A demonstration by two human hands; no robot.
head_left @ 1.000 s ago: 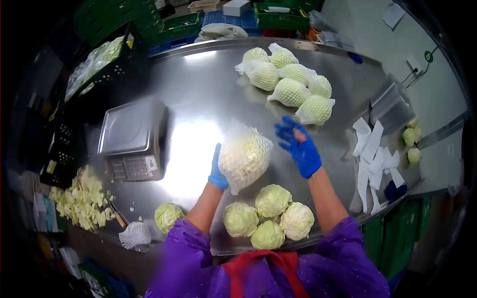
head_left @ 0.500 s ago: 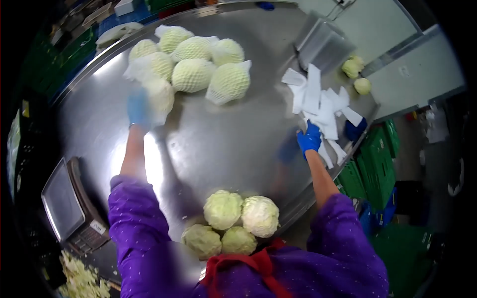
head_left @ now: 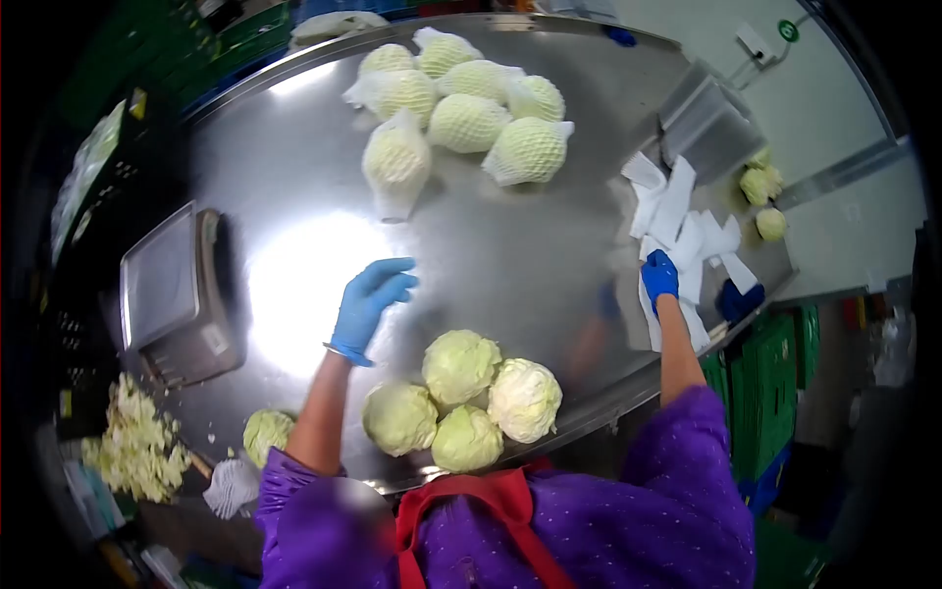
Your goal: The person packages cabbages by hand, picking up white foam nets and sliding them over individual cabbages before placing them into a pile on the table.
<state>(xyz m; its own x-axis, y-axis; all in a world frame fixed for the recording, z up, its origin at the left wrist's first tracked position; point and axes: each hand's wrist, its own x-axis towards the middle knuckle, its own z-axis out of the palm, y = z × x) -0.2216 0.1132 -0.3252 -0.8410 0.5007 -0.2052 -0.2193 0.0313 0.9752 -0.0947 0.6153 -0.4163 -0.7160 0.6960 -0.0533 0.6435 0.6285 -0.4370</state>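
Note:
My left hand (head_left: 369, 306), in a light blue glove, hovers over the steel table with its fingers apart and nothing in them. Just to its right is a group of several bare cabbages, the closest being a pale green cabbage (head_left: 461, 366). Beyond the hand lies a cabbage in a white foam net (head_left: 396, 165), in front of several other netted cabbages (head_left: 469, 124). On the right, my right hand (head_left: 658, 277), gloved in darker blue, is closed on a foam net at the near side of a pile of flat white foam nets (head_left: 672, 208). Its fingertips are partly hidden.
A scale (head_left: 172, 294) stands on the left. Trimmed leaves (head_left: 135, 442), a bare cabbage (head_left: 267, 434) and a loose foam net (head_left: 233, 488) lie at the near left. A clear plastic bin (head_left: 711, 118) is at the back right, beside small cabbages (head_left: 760, 184). Green crates (head_left: 765, 378) stand beyond the right edge.
My left hand has let go of the netted cabbage and come back toward the bare cabbages. My right hand stays at the foam nets. The view has turned, showing more of the left.

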